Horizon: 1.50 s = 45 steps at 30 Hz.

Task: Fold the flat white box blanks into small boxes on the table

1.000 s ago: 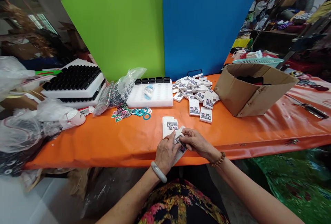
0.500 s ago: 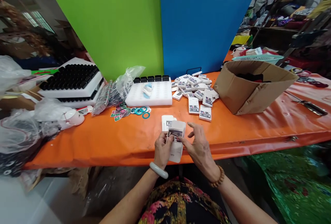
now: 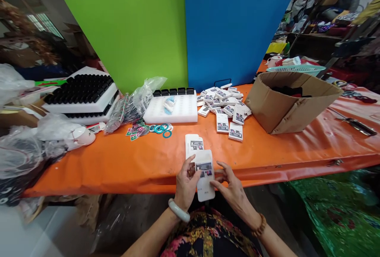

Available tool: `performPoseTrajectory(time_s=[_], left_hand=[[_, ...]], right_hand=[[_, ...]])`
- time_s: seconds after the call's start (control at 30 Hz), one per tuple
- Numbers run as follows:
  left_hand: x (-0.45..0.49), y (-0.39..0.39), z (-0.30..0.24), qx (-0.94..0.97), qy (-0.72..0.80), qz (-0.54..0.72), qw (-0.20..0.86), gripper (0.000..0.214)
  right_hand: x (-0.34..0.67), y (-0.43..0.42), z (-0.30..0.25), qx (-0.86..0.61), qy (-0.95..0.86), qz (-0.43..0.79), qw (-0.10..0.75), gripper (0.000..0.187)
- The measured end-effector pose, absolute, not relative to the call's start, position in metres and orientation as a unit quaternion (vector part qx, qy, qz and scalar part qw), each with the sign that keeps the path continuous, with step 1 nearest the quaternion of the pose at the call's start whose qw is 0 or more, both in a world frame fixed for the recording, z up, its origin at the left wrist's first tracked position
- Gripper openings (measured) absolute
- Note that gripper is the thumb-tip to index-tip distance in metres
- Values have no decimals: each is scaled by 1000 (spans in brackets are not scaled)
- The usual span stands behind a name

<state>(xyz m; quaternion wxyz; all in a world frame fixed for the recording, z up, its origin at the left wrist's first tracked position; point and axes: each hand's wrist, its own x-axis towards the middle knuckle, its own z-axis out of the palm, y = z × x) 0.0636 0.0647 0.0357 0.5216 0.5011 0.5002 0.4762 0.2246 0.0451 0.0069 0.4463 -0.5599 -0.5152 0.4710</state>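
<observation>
A flattened white printed carton (image 3: pixel 205 185) is held between both hands over the table's front edge, its picture side up. My left hand (image 3: pixel 186 183) grips its left side, thumb on top. On the right side, my right hand (image 3: pixel 230 187) pinches the edge with its thumb and fingers. Just beyond lie more flat white cartons (image 3: pixel 194 143), partly covered by the held one. Farther back is a pile of small white printed boxes (image 3: pixel 222 122), folded into shape. To the pile's left, a white foam tray (image 3: pixel 184 110) carries a row of black pieces (image 3: pixel 173 91).
An open cardboard box (image 3: pixel 285 112) stands right of the pile. A screwdriver-like tool (image 3: pixel 360 126) lies at far right. Teal rings (image 3: pixel 162 129), small printed cards (image 3: pixel 136 129) and plastic bags (image 3: pixel 144 96) sit left of centre. Green and blue panels (image 3: pixel 127 35) rise behind.
The carton has come toward me and now lies flatter, its printed face fully visible. My right hand has closed on its right edge. More of the cartons behind is exposed.
</observation>
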Motion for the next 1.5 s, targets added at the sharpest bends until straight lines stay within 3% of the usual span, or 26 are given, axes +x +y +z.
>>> performPoseTrajectory(time_s=[0.07, 0.43, 0.57, 0.8, 0.83, 0.9, 0.97, 1.03, 1.23, 1.4, 1.5], left_hand=[[61, 57, 30, 526, 501, 432, 534, 45], [53, 35, 15, 603, 510, 269, 551, 26], [54, 32, 16, 589, 531, 227, 566, 21], [56, 35, 15, 555, 510, 313, 577, 10], [57, 37, 14, 538, 508, 326, 589, 20], [58, 41, 13, 512, 498, 334, 616, 36], [57, 44, 12, 507, 489, 322, 632, 26], [55, 43, 10, 513, 493, 307, 632, 15], [49, 34, 9, 571, 505, 299, 574, 21], [51, 35, 9, 525, 521, 292, 606, 17], [55, 40, 12, 490, 512, 303, 637, 18]], right_hand=[[227, 36, 4, -566, -537, 436, 449, 55], [229, -9, -8, -536, -469, 573, 405, 31], [229, -14, 2, -564, -487, 555, 371, 35], [220, 5, -1, -542, -417, 573, 452, 33], [220, 9, -1, -531, -399, 595, 453, 39], [221, 17, 1, -506, -389, 638, 431, 42], [223, 20, 4, -497, -403, 653, 405, 32], [225, 18, 6, -519, -445, 614, 395, 29], [229, 4, 15, -537, -583, 486, 368, 30], [227, 5, 19, -567, -552, 486, 371, 27], [224, 11, 19, -576, -472, 546, 383, 29]])
